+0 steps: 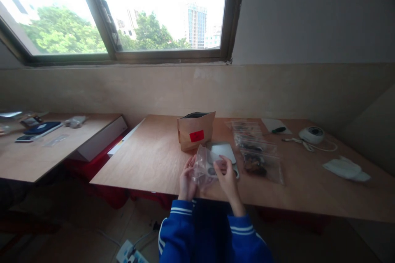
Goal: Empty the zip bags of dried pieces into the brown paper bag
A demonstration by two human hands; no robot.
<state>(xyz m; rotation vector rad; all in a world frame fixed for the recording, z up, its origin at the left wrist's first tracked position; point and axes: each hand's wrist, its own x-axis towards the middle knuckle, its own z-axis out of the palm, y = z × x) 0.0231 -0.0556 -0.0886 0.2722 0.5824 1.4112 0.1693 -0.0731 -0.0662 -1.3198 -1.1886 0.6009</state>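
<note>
between hands [188, 174] [227, 174], bag [200, 166] spans sideways

1 white dome-shaped device [311, 134] and 1 crumpled white wrapper [347, 169] lie at right; on the left table [24, 161], what looks like 1 phone [25, 139].

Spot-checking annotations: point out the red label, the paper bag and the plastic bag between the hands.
Red label [196, 136]: head view, middle of its face.
Paper bag [195, 124]: head view, brown front above the label.
Plastic bag [200, 163]: head view, clear film near its middle.
</note>
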